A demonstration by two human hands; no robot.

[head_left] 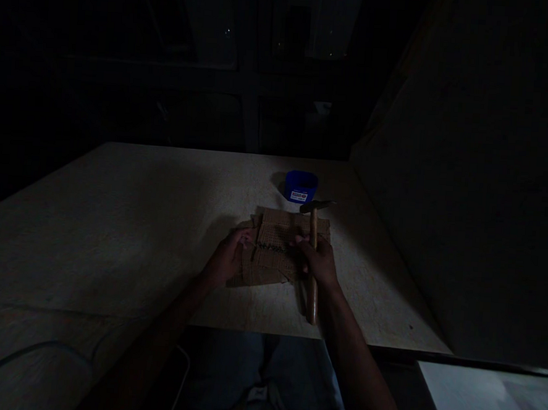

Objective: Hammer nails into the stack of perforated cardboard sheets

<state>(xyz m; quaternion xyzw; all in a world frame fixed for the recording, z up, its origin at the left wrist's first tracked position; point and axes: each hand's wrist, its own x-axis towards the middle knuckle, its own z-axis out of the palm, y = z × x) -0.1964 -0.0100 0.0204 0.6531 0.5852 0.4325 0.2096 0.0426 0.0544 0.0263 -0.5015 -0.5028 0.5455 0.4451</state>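
In the dim head view, pieces of brown corrugated cardboard [280, 221] lie stacked on the table, with a dark, uneven row [274, 248] of small things running across them. My right hand [319, 260] is closed around the wooden handle of a hammer [312, 297], its head pointing away from me above the far right part of the cardboard. The thumb and fingertips of that hand reach over the cardboard by the row's right end. At the cardboard's left edge is my left hand [229, 255], fingers drawn together; what they hold, if anything, is too dark to name.
A blue plastic tub [302, 187] with a white label stands just beyond the cardboard. On the right a tall dark panel [465, 179] borders the pale tabletop [161, 223]. A cable [37, 345] curves across the lower left. Dark window panes lie behind the table.
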